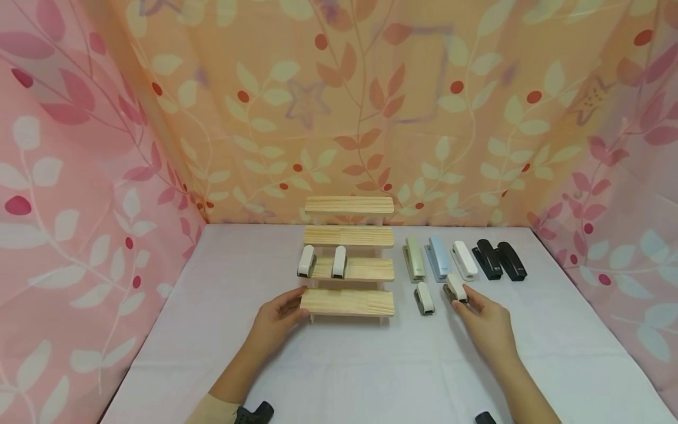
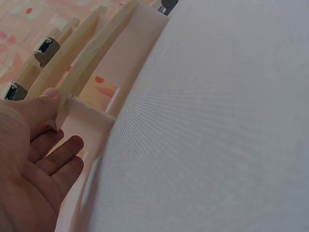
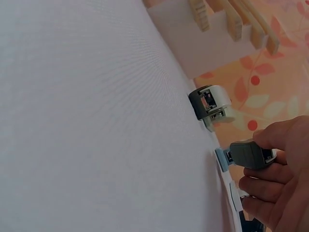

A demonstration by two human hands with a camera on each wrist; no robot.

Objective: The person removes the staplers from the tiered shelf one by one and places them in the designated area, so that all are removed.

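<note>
My right hand (image 1: 488,331) pinches a small white stapler with a dark base (image 1: 455,288), its dark underside (image 3: 251,154) facing the camera in the right wrist view. Left of it, another small white stapler (image 1: 424,298) stands on the table. My left hand (image 1: 276,318) holds the left end of the lowest board of a wooden tiered shelf (image 1: 346,302); in the left wrist view the thumb lies against the board's end and the other fingers reach below. One board higher, two more small white staplers (image 1: 306,261) (image 1: 339,262) stand on the left half.
Behind the right hand stands a row of larger staplers: green (image 1: 415,259), light blue (image 1: 438,258), white (image 1: 464,260) and two black ones (image 1: 488,259) (image 1: 511,261). A white cloth (image 1: 349,377) covers the table. Floral curtains (image 1: 275,118) enclose its back and sides.
</note>
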